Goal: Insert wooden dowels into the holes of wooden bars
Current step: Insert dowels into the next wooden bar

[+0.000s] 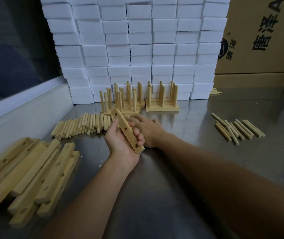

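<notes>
My left hand grips a wooden bar with three holes, tilted, its far end pointing up and away. Behind the bar my right hand reaches toward the pile of loose dowels; its fingertips are blurred and partly hidden by the bar, so whether it holds a dowel is unclear. A stack of empty bars lies at the near left. Finished bars with upright dowels stand at the back of the metal table.
A second small group of dowels lies to the right. A wall of white foam blocks rises behind the finished pieces. Cardboard boxes stand at the back right. A raised white ledge runs along the left.
</notes>
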The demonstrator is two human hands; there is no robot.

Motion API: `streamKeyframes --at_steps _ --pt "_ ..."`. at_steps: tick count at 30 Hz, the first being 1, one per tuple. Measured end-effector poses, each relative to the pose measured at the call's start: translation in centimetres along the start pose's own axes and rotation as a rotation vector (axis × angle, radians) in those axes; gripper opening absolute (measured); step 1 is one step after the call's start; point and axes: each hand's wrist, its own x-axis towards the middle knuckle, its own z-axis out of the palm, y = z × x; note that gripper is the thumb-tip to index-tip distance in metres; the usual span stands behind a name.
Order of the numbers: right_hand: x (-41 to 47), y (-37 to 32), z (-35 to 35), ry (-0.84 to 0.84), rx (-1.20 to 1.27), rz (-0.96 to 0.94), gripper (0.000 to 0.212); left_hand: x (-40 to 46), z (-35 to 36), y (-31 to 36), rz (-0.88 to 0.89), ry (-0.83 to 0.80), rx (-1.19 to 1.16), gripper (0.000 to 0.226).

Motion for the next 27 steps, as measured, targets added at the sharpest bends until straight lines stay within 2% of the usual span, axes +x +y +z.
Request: streamKeyframes --at_steps 3,8,13,20,27 --pt "0.5 -0.2 -0.3 -0.035 0.027 0.047 0.055 0.0 0.0 0.0 -0.002 0.011 0.017 0.046" --pt "0.6 -0.5 -0.9 0.121 0.173 0.172 0.023 -0.1 0.1 -0.1 -0.012 0.001 0.015 0.047" --pt "0.7 -0.5 -1.0 0.188 0.294 0.362 0.015 -0.2 0.2 -0.1 -0.008 0.001 0.042 0.046" --pt "0.8 -0.6 -1.1 0.152 0.343 0.475 0.015 -0.4 0.5 -0.3 0.019 -0.028 0.105 0.043" --pt "-1.3 0.0 -0.3 0.358 0.345 0.469 0.022 -0.5 0.6 -0.6 0.054 -0.069 0.231 0.038"
